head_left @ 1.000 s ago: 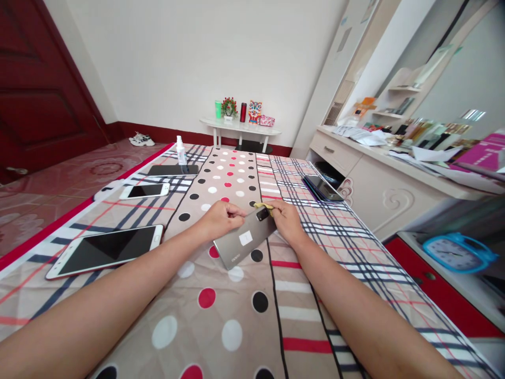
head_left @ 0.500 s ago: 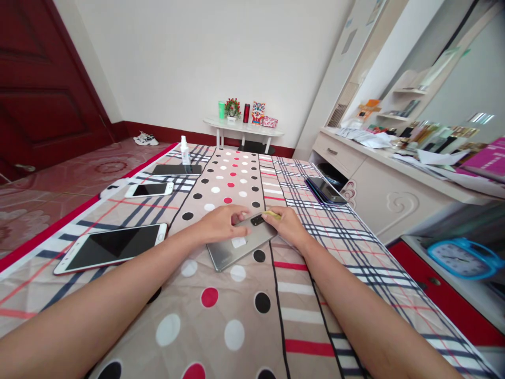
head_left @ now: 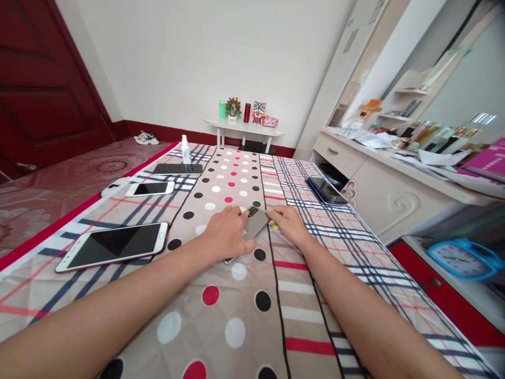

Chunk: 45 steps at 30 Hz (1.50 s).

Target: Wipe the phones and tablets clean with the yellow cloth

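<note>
A silver-grey smartphone [head_left: 257,224] lies back up on the patterned bedspread, with its dark camera block near the top. My left hand [head_left: 228,231] is over its left side, fingers on the far edge and thumb on the near part, covering much of its back. At the phone's right corner, my right hand [head_left: 287,221] is closed on a small crumpled yellow piece [head_left: 273,224], mostly hidden by the fingers. Left of my hands, a large white-framed phone [head_left: 114,246] lies screen up.
Farther left are a small white phone [head_left: 150,188], a dark phone [head_left: 177,168] and a white spray bottle [head_left: 185,150]. More dark devices [head_left: 325,189] lie near the bed's right edge, beside a cluttered dresser [head_left: 379,173]. A blue clock [head_left: 461,258] stands at right.
My left hand has come down onto the grey phone and covers more of it. The phone has turned slightly and its camera end has shifted left. My right hand stays near the same corner.
</note>
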{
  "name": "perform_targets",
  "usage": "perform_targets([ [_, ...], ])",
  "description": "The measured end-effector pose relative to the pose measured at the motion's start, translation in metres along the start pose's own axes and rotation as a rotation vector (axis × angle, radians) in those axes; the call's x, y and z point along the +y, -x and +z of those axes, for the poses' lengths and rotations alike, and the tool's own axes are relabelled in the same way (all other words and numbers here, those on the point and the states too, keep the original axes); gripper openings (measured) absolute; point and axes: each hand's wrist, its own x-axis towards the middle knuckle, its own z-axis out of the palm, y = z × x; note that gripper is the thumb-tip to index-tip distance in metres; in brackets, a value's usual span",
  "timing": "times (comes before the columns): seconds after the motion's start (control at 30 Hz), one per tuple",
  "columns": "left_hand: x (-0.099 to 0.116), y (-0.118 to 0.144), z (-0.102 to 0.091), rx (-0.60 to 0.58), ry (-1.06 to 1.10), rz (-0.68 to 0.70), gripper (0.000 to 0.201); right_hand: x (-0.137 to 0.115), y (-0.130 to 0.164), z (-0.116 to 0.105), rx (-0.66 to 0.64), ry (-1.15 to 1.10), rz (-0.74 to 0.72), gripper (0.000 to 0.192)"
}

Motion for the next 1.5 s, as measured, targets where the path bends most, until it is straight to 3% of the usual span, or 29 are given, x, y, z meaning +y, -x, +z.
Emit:
perform_targets([
  [0.2,0.002,-0.006,0.004,0.062,-0.014,-0.126,0.068,0.004,0.0,0.013,0.11,-0.023,-0.126,0.025],
  [0.27,-0.009,-0.006,-0.004,-0.055,0.043,-0.034,0.085,0.005,0.0,0.015,0.158,0.024,-0.157,0.024],
  [0.37,-0.034,-0.006,-0.019,-0.38,0.138,0.221,0.121,0.005,-0.001,0.014,0.183,0.044,-0.131,0.024],
  [0.43,-0.047,-0.006,-0.025,-0.44,0.149,0.293,0.128,0.004,-0.001,0.013,0.178,0.033,-0.079,0.022],
  [0.57,-0.051,-0.007,-0.024,-0.372,0.106,0.3,0.124,-0.002,-0.001,0.01,0.167,-0.034,0.088,0.014],
  [0.73,-0.044,-0.007,-0.02,-0.257,0.116,0.269,0.103,-0.013,0.004,0.015,0.155,-0.093,0.214,0.007],
  [0.93,-0.035,-0.008,-0.011,-0.08,0.029,0.157,0.08,-0.027,0.014,0.026,0.135,0.024,0.074,0.006],
  [1.23,-0.018,-0.006,0.004,0.058,-0.213,-0.004,0.062,-0.033,0.018,0.028,0.129,0.099,0.103,0.009],
  [1.37,-0.018,-0.009,0.007,0.068,-0.203,-0.103,0.06,-0.037,0.023,0.03,0.134,0.082,0.111,0.011],
  [1.5,-0.025,-0.009,0.004,0.067,-0.104,-0.084,0.055,-0.029,0.025,0.036,0.128,-0.031,0.092,0.022],
])
